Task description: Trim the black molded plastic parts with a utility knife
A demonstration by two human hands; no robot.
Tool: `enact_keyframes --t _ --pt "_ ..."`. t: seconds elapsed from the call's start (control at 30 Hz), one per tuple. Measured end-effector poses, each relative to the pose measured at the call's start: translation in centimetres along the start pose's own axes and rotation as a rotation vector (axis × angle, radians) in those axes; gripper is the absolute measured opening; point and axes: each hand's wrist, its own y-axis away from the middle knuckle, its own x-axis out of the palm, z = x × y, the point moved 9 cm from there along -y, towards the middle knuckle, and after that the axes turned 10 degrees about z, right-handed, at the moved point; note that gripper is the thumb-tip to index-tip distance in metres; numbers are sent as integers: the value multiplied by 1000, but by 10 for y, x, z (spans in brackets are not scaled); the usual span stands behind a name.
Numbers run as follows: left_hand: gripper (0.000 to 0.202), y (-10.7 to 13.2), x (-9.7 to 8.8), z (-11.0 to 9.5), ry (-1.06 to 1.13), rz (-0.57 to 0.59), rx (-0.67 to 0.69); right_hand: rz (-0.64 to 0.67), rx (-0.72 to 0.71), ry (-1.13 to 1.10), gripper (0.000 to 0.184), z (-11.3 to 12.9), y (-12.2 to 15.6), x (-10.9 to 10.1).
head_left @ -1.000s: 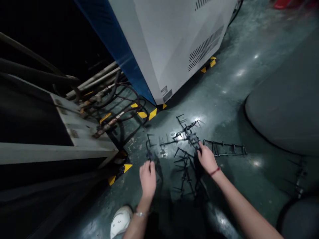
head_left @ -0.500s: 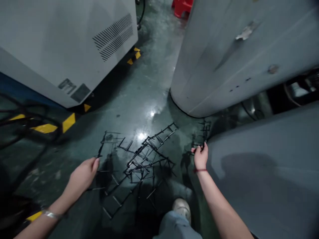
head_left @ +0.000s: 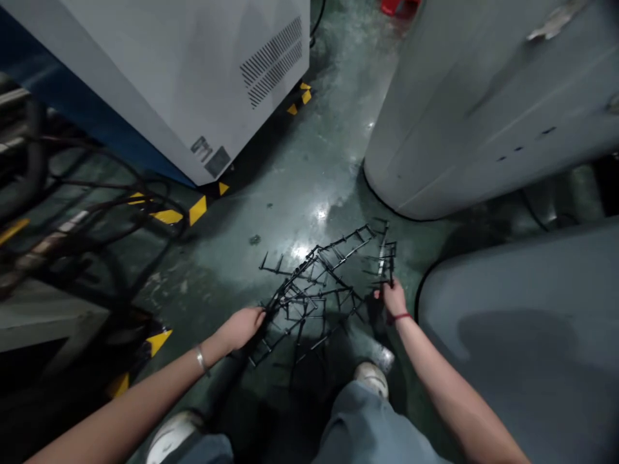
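Observation:
Several thin black plastic sprues (head_left: 333,254), rods with short side prongs that look like small ladders, lie in a tangled heap on the floor. My left hand (head_left: 244,327) is at the heap's left edge, closed, with its fingertips on a dark sprue; their exact grip is partly hidden. To the right of the heap, my right hand (head_left: 395,298) pinches another black sprue (head_left: 392,261), whose prongs point left. A further pronged piece (head_left: 382,248) shows just beside it, and whether it is in the same hand I cannot tell.
A pale machine cabinet (head_left: 232,84) with vents stands at the upper left, yellow-black tape along its base. Dark hoses (head_left: 145,187) lie at left. A big grey rounded housing (head_left: 435,129) and a grey panel (head_left: 532,309) flank the right. My shoes (head_left: 372,377) are below.
My left hand has moved right, from clear of the heap to its left edge; the sprue it held upright now merges with the heap. My right hand still holds its sprue. The view has shifted left.

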Motion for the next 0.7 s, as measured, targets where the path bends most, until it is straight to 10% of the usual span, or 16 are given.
enact_keyframes --t 0.2,0.53,0.7 --pt "28 3 4 -8 -43 186 -26 296 77 3 30 -51 90 55" --pt "29 20 -65 55 38 368 -125 222 -80 272 66 -42 142 -65" --pt "29 29 -88 84 35 265 -175 137 -249 432 53 20 84 -48"
